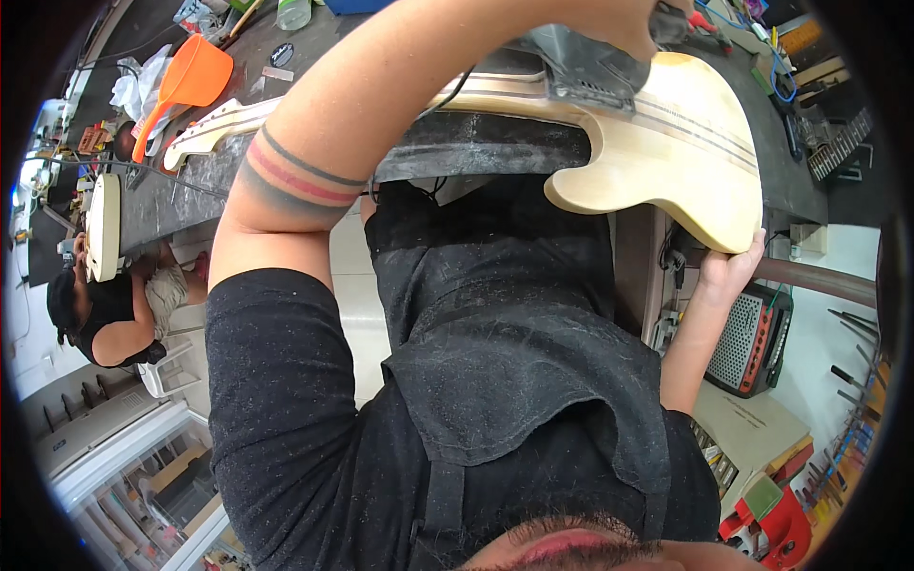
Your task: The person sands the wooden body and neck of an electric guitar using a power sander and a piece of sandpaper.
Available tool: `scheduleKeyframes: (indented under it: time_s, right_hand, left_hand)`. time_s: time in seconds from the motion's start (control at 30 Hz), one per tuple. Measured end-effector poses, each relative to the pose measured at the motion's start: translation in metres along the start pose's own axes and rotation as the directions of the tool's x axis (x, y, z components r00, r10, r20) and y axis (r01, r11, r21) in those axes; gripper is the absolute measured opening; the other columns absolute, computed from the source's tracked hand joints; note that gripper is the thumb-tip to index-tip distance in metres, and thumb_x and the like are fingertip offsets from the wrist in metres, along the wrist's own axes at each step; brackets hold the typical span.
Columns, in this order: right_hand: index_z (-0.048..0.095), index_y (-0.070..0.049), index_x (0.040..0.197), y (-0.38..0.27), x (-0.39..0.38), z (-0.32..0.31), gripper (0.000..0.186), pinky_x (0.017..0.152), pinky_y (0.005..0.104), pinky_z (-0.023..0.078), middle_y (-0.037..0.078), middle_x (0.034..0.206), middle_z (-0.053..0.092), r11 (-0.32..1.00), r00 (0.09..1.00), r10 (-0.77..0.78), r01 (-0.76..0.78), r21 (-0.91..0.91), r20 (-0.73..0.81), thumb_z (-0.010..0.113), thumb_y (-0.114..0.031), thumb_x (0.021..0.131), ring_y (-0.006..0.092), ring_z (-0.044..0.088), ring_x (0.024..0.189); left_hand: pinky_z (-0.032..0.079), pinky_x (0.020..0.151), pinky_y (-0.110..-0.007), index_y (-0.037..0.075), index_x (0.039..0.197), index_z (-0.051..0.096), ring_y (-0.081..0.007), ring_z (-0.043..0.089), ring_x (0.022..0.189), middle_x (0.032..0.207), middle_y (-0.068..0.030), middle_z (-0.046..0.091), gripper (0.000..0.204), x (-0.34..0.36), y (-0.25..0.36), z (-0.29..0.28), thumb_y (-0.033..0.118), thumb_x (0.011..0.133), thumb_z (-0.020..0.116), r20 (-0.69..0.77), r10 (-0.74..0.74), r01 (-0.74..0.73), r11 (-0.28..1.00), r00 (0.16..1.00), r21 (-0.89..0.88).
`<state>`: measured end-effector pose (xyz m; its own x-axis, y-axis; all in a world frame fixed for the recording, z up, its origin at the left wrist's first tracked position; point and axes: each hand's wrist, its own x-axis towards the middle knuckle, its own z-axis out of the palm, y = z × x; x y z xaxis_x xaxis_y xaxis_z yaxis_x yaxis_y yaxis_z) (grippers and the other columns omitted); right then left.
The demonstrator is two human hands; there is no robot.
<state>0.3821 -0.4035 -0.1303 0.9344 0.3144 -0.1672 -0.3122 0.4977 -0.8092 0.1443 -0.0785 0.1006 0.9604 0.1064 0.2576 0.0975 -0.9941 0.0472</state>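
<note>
My left hand (pixel 614 27) is wrapped round the dark power tool (pixel 586 74) over the guitar body (pixel 657 164), my right hand (pixel 733 270) touches its near edge, grip too hidden to tell, and across this bench (pixel 476 135) I'd keep pressure light.

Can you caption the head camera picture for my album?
Left hand on a dark power tool, right hand on the edge of a pale wooden guitar.

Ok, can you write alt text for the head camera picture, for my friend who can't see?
A person's left grip holds a dark tool over a pale wooden guitar across a dusty workbench, while the right grip touches the guitar's near edge. Another person sits at far left.
</note>
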Motion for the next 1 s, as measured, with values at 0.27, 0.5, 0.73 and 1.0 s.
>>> scheduleKeyframes:
  time_s: [0.27, 0.5, 0.73, 1.0]
  right_hand:
    - [0.056, 0.005, 0.145, -0.004, 0.001, -0.007, 0.051, 0.115, 0.0491, 0.054, 0.019, 0.145, 0.066, 1.000, 1.000, 0.005, -0.005, 0.004, -0.027, 0.036, -0.034, 0.119, 0.0309, 0.067, 0.131]
    - [0.058, 0.004, 0.142, 0.004, 0.002, 0.001, 0.049, 0.113, 0.0466, 0.054, 0.018, 0.142, 0.068, 1.000, 1.000, 0.003, -0.003, 0.021, 0.000, 0.040, -0.035, 0.118, 0.0301, 0.068, 0.128]
    - [0.059, 0.004, 0.142, -0.002, 0.000, -0.007, 0.049, 0.113, 0.0473, 0.055, 0.019, 0.140, 0.070, 0.999, 0.998, -0.029, 0.031, 0.041, -0.058, 0.038, -0.033, 0.118, 0.0307, 0.069, 0.127]
    - [0.058, 0.006, 0.142, 0.001, -0.018, 0.018, 0.049, 0.114, 0.0461, 0.053, 0.019, 0.141, 0.069, 0.987, 0.999, -0.026, 0.033, 0.160, -0.044, 0.039, -0.032, 0.118, 0.0306, 0.068, 0.127]
  left_hand:
    - [0.060, 0.094, -0.047, 0.015, 0.127, 0.075, -0.0373, 0.074, 0.111, 0.122, -0.0146, 0.076, 0.054, -0.006, 0.021, -0.003, 0.029, 0.076, 0.079, -0.063, 0.114, -0.120, 0.987, 0.991, -0.102]
    - [0.059, 0.096, -0.047, 0.017, 0.140, 0.071, -0.0380, 0.073, 0.113, 0.125, -0.0159, 0.075, 0.067, 0.004, -0.006, -0.001, 0.035, 0.076, 0.080, 0.036, -0.066, 0.065, 0.997, 0.997, 0.029]
    - [0.060, 0.095, -0.047, 0.014, 0.135, 0.072, -0.0388, 0.074, 0.109, 0.128, -0.0157, 0.074, 0.063, -0.003, 0.031, -0.005, 0.030, 0.076, 0.081, -0.087, 0.146, -0.155, 0.982, 0.985, -0.110]
    - [0.060, 0.097, -0.046, 0.017, 0.143, 0.069, -0.0362, 0.074, 0.109, 0.128, -0.0180, 0.073, 0.065, 0.023, 0.029, -0.001, 0.032, 0.082, 0.081, 0.012, -0.005, 0.006, 1.000, 1.000, -0.029]
